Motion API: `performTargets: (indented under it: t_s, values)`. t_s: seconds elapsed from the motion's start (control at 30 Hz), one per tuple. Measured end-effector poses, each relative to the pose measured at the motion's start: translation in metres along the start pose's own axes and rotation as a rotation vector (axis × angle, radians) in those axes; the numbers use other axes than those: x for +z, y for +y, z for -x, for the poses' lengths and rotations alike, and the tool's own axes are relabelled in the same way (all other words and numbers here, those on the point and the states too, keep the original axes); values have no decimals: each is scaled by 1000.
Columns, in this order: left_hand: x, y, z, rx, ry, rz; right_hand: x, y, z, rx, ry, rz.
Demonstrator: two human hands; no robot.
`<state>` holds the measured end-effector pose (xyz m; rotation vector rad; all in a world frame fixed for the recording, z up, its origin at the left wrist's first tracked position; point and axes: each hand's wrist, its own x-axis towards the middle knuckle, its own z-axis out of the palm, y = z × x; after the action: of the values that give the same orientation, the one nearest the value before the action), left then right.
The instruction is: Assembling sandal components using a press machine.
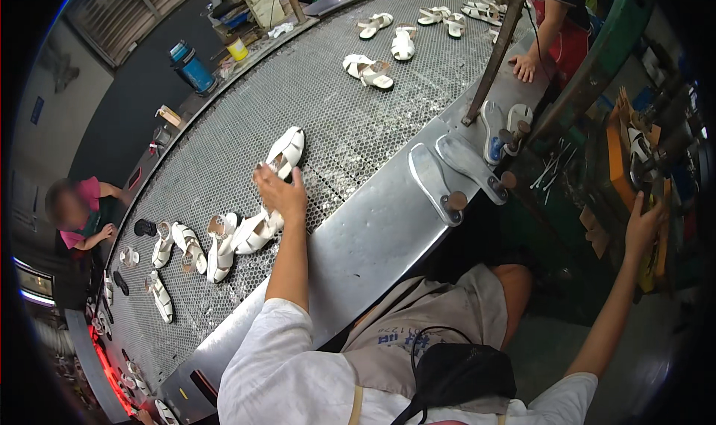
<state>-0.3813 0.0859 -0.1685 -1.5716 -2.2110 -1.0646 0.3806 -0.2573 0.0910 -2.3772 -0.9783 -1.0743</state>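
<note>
On the perforated metal table top point(246, 104) lies a white sandal point(289, 148) with a dark sole edge. My left hand point(283, 196) is over its heel end, thumb spread from the fingers; the hand covers part of the heel. Just below that hand is another white sandal point(253, 233), partly behind my wrist. Far to the right, my right hand point(646, 222) is raised with its fingers curled at a dark grey piece point(647, 174). A white-strapped shoe part point(638, 146) shows above it, beside an orange box point(617, 155). What those fingers grip is unclear.
Metal foot forms point(432, 175) with round knobs stand along the smooth table edge point(365, 238). More white sandals point(368, 71) lie at the back and left. A co-worker's hand point(525, 67) rests at the far right; another person point(80, 209) is at the left. A post point(496, 60) rises nearby.
</note>
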Motion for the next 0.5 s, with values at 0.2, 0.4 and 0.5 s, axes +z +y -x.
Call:
performTargets:
  t_s: [0.2, 0.4, 0.5]
  values:
    - [-44, -63, -3, 6, -347, -137, 23, 18, -44, 143, -279, -337]
    - [-114, -3, -30, 239, 64, 369, 28, 50, -102, 291, -484, -211]
    - [-70, -12, -91, -229, -117, 544, 52, 79, -121, 308, -424, -211]
